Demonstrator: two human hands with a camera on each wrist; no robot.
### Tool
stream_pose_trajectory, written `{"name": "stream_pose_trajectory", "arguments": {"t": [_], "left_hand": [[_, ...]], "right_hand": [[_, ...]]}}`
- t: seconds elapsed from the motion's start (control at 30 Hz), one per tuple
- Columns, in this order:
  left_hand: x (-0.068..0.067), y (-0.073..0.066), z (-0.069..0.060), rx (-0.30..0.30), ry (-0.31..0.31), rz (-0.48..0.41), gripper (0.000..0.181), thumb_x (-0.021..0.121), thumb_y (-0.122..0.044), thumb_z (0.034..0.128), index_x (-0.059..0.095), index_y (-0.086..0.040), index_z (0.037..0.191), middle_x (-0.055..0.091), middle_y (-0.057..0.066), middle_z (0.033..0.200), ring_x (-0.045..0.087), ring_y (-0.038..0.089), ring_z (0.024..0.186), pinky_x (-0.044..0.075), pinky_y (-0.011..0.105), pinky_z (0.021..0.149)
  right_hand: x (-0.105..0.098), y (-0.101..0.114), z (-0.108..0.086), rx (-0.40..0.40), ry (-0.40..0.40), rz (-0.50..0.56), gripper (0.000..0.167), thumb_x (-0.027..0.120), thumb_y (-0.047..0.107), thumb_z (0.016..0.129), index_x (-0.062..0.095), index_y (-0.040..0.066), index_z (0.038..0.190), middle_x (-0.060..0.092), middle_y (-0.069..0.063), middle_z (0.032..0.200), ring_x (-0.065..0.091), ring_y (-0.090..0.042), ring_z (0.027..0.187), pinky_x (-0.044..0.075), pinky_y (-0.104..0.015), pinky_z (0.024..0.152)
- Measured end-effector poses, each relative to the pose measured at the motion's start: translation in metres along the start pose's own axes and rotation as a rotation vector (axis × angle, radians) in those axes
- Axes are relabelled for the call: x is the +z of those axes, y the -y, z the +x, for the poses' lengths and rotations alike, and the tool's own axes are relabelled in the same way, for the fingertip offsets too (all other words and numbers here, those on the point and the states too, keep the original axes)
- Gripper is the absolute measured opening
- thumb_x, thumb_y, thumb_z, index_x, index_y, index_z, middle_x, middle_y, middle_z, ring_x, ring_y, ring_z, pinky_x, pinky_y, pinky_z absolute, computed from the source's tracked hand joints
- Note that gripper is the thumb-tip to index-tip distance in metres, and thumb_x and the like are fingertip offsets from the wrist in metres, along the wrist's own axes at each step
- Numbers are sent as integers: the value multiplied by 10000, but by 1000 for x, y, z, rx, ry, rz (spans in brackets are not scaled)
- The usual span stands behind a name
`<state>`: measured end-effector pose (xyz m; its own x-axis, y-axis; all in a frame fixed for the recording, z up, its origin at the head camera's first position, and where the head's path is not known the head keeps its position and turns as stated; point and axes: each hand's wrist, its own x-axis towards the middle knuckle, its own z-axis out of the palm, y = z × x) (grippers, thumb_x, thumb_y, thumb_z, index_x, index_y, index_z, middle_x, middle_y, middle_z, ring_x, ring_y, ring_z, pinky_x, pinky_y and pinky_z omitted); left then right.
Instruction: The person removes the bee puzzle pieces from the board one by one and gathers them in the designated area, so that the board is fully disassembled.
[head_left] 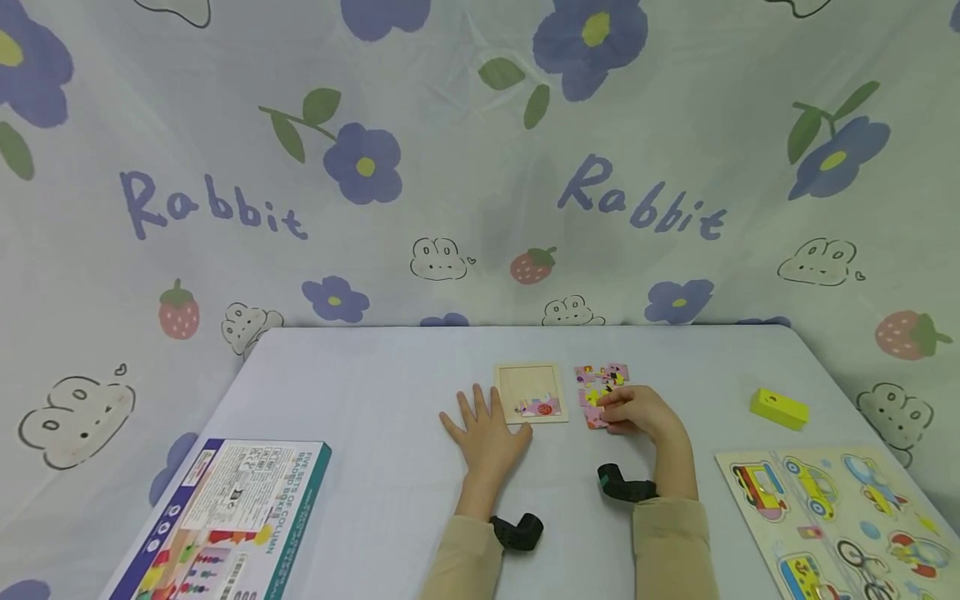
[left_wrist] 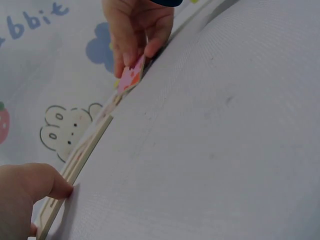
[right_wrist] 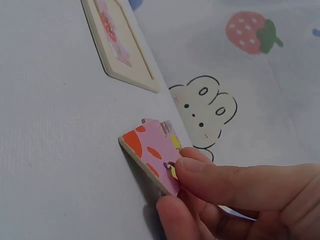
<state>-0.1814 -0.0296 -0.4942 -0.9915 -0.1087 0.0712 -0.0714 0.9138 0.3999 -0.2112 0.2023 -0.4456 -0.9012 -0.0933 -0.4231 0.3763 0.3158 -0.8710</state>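
Observation:
A small wooden puzzle tray point(head_left: 527, 382) lies on the table with pink puzzle pieces point(head_left: 542, 406) along the bottom of its recess. My left hand point(head_left: 486, 443) is spread flat at the tray's lower left corner, its thumb touching the near edge, as the left wrist view shows. To the right of the tray, my right hand point(head_left: 639, 411) pinches a pink jigsaw piece point(right_wrist: 150, 152) with orange spots between thumb and fingers. That piece is tilted, one edge raised. Other loose pieces point(head_left: 600, 373) in pink and yellow lie beyond it, partly hidden by the right hand.
A boxed toy point(head_left: 247, 508) lies at the front left. Toward the front right is a wooden vehicle puzzle board point(head_left: 832, 533), with a yellow block point(head_left: 780, 408) behind it. A patterned curtain point(head_left: 480, 167) hangs past the table's far edge.

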Motion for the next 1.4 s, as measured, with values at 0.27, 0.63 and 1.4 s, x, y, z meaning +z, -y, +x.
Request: {"name": "stream_pose_trajectory", "arguments": {"t": [0.27,0.63,1.4], "left_hand": [[-1,-1,0,3,-7,-5,806,592,-479,756,371,-66,1413,224,203,1496,72,431,1382,-77,679,998],[-2,-2,0,2,-2,11,800,578,-482,764,364,-73,1418,217,194,1501,64,422,1386,-71,674,1004],[-2,-1,0,11,-10,24,800,578,-511,775,377,-70,1411,241,197,1492,82,430,1382,-55,678,1005]], "right_hand": [[1,-1,0,20,-13,-5,272,644,-25,808,589,-108,1061,597,-29,768,593,-101,628,535,-232,609],[3,4,3,-90,-22,-53,373,670,26,801,571,-78,1145,563,-46,873,574,-102,705,527,-237,661],[65,12,31,-435,76,-193,392,722,18,759,619,-18,1135,626,-171,1030,577,-225,880,482,-262,700]]}}
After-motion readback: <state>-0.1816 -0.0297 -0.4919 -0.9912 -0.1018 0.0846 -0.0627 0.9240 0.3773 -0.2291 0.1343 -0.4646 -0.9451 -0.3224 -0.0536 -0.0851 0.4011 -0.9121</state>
